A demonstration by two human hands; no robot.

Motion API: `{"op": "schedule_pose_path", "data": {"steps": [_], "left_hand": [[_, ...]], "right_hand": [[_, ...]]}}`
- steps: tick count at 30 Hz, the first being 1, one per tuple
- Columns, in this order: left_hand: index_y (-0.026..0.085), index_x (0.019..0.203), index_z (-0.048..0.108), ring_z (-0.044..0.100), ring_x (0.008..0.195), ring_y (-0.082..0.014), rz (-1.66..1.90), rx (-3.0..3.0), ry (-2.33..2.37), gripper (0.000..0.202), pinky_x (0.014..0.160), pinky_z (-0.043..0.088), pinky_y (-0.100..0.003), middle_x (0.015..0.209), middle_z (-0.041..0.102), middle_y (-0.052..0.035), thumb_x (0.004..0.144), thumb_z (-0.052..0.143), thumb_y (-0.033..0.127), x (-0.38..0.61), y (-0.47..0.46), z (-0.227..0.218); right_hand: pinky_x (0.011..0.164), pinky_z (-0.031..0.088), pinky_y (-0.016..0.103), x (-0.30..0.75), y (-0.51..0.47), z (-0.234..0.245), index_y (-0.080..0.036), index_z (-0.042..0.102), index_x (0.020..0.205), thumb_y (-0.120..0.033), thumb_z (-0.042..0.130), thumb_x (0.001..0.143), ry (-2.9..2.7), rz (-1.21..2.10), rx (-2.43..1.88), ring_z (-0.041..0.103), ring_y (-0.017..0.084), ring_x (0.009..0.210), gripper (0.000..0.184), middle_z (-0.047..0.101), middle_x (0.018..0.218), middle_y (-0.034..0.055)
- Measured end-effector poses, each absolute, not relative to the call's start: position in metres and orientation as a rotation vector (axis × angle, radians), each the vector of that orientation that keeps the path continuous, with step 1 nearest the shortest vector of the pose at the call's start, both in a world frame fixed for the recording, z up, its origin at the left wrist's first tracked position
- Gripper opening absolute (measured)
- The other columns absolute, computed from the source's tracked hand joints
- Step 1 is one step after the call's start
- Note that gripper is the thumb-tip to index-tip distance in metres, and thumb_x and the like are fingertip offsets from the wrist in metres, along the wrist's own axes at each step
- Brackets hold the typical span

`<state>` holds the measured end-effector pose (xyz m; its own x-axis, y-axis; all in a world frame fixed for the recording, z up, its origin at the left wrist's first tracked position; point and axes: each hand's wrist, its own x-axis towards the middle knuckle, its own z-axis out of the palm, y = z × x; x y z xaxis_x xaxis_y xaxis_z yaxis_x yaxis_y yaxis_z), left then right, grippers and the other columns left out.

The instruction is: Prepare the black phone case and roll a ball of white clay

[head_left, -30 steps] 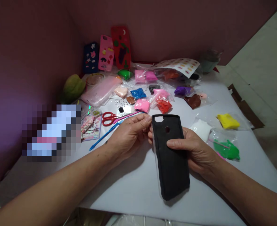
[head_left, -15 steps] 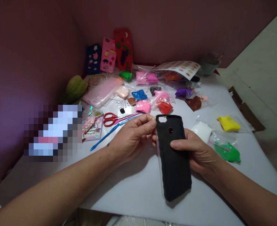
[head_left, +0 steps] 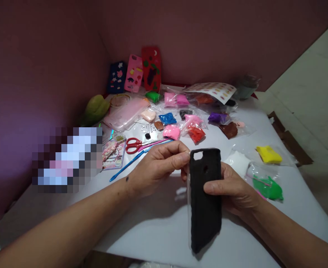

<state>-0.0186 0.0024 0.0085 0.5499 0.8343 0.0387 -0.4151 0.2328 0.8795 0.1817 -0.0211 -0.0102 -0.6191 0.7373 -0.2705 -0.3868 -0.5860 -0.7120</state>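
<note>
A phone case [head_left: 205, 216] covered in a black layer, with clear plastic showing along its left edge, is held upright above the white table. My right hand [head_left: 233, 190] grips it from the right side, thumb across the black face and fingers behind. My left hand [head_left: 164, 163] pinches the case's upper left edge between thumb and fingers, beside the camera cutout. Beyond my left hand lie red-handled scissors [head_left: 134, 145] and a blue modelling tool [head_left: 127, 166].
Bags of coloured clay, such as pink [head_left: 171, 131], yellow [head_left: 269, 154] and green [head_left: 267, 187], spread over the table [head_left: 153, 230]. Decorated cases, one red [head_left: 152, 69], lean on the wall. A clear pinkish case [head_left: 127, 113], a green fruit [head_left: 95, 108] and a pixelated screen [head_left: 71, 156] are at left.
The case has turned slightly, showing more of its clear left edge, and appears lower in view. Both hands keep their hold. The whole scene has shifted a little downward.
</note>
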Motion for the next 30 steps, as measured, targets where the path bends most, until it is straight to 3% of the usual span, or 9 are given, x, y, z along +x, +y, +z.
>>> {"op": "schedule_pose_path", "data": {"steps": [5, 8, 11, 19, 30], "left_hand": [[0.014, 0.080, 0.065, 0.059, 0.064, -0.0071, 0.886, 0.937, 0.491, 0.019, 0.064, 0.049, -0.017, 0.070, 0.062, 0.0001, 0.093, 0.063, 0.027, -0.019, 0.004, 0.007], [0.019, 0.095, 0.070, 0.060, 0.063, -0.0064, 0.926, 0.884, 0.498, 0.008, 0.063, 0.050, -0.017, 0.074, 0.064, 0.0016, 0.092, 0.064, 0.023, -0.018, 0.004, 0.006], [0.025, 0.106, 0.072, 0.061, 0.062, -0.0055, 0.968, 0.858, 0.541, 0.017, 0.062, 0.050, -0.016, 0.078, 0.067, 0.0026, 0.089, 0.068, 0.023, -0.017, 0.004, 0.007], [0.029, 0.098, 0.081, 0.061, 0.072, -0.0066, 1.081, 1.218, 0.832, 0.015, 0.070, 0.049, -0.016, 0.085, 0.071, 0.0011, 0.090, 0.069, 0.034, -0.023, 0.002, 0.013], [0.037, 0.108, 0.077, 0.063, 0.086, -0.0107, 1.053, 1.393, 0.908, 0.021, 0.081, 0.048, -0.023, 0.101, 0.073, 0.0017, 0.093, 0.063, 0.040, -0.027, 0.001, 0.008]], "right_hand": [[0.075, 0.056, 0.022, 0.180, -0.021, -0.008, -0.014, 0.076, 0.105, -0.023, 0.085, 0.069, -0.916, 2.116, -0.772, 0.070, 0.015, 0.085, 0.039, 0.074, 0.101, 0.0086], [0.078, 0.056, 0.026, 0.181, -0.023, -0.008, -0.015, 0.076, 0.105, -0.027, 0.088, 0.065, -0.908, 2.039, -0.884, 0.071, 0.019, 0.087, 0.044, 0.075, 0.101, 0.0101], [0.077, 0.056, 0.027, 0.180, -0.025, -0.008, -0.015, 0.075, 0.105, -0.027, 0.089, 0.064, -0.896, 2.017, -0.914, 0.071, 0.018, 0.085, 0.045, 0.075, 0.103, 0.0108], [0.069, 0.056, 0.024, 0.177, -0.032, -0.004, -0.016, 0.073, 0.099, -0.023, 0.087, 0.070, -0.888, 1.935, -0.919, 0.068, 0.013, 0.074, 0.033, 0.073, 0.089, 0.0037], [0.068, 0.056, 0.022, 0.177, -0.034, -0.001, -0.016, 0.071, 0.102, -0.022, 0.086, 0.071, -0.869, 1.966, -0.956, 0.067, 0.012, 0.074, 0.035, 0.072, 0.089, 0.0032]]}}
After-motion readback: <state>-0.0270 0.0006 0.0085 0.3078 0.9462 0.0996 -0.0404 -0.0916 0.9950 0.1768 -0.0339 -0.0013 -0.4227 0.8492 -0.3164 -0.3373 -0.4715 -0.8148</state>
